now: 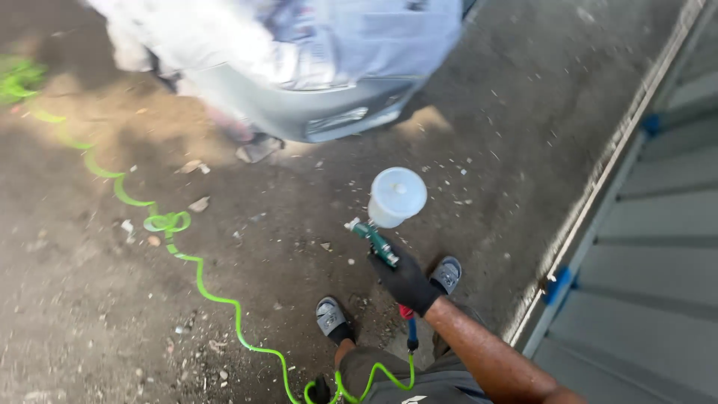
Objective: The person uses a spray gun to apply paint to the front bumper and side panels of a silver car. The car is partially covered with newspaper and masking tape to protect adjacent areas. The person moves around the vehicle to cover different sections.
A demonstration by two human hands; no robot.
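Note:
My right hand [407, 283], in a black glove, is shut on the grip of a green spray gun [376, 242] with a translucent white cup [396, 195] on top. The gun points up and left toward a grey car bumper [314, 112]. A bright green coiled air hose [202, 288] runs from below the gun across the dirt to the upper left. A small dark part of my left hand [321, 390] shows at the bottom edge by the hose; its hold is unclear.
My feet in grey sandals [330, 316] stand on dirt littered with small stones and scraps. A grey corrugated metal wall [643, 247] with blue fittings runs along the right. Paper masking covers the car above the bumper.

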